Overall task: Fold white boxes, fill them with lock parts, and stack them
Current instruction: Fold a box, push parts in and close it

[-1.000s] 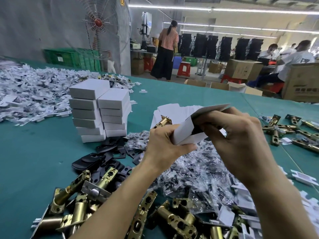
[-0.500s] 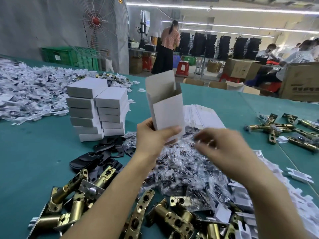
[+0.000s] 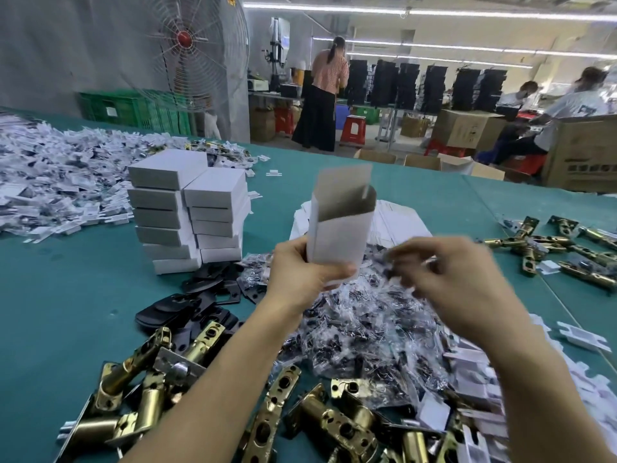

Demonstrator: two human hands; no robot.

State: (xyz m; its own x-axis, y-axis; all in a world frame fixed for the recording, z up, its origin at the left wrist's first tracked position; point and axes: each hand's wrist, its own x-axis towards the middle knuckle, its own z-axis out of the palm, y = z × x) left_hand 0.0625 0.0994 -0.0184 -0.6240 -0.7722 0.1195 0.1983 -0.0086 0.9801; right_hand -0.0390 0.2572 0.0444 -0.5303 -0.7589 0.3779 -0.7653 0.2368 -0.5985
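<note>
A big green table is covered pretty much edge to edge. A heap of white paper bits is spread over the far left, and a pile of small clear bags with dark parts inside is dumped in the middle. Brass latches are scattered along the near edge. Closed white boxes are stacked in two columns left of centre, side by side, with black plates lying at their foot. Flat box blanks are fanned out behind the bags.

Both bare forearms are stretched forward over the latches and bags. The left hand is raised above the bag pile, and the open white box is held upright in it by the lower end. The thumb is laid across the front face and the other fingers are wrapped round behind, so it's properly gripped. The top flap is stood up and the mouth is left open.

The right hand is held just to the right of the box, level with its bottom end, and no contact can be made out. Its fingers are curled in toward the box, but they're badly smeared by motion blur. Whether anything is pinched in them can't be told.
</note>
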